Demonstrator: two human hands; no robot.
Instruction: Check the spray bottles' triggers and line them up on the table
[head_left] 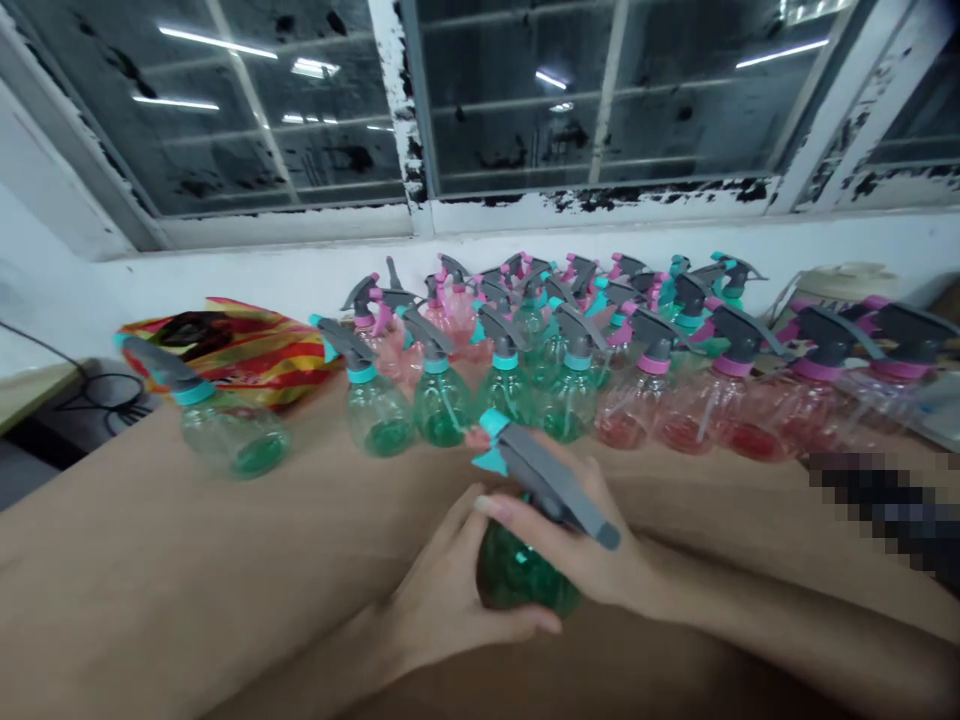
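Note:
A green spray bottle [517,575] with a grey trigger head [551,480] and teal nozzle stands low in the middle of the wooden table [187,560]. My left hand [442,600] wraps round the bottle's belly from the left. Over the neck my right hand [577,545] closes on the grey trigger head, fingers under the sprayer. Both hands hold this one bottle.
Behind stand several green spray bottles [442,400] and pink spray bottles [705,420] in rows up to the white wall. One green bottle [225,430] stands apart at the left. A red and yellow striped bag [247,350] lies at the back left. Windows run above.

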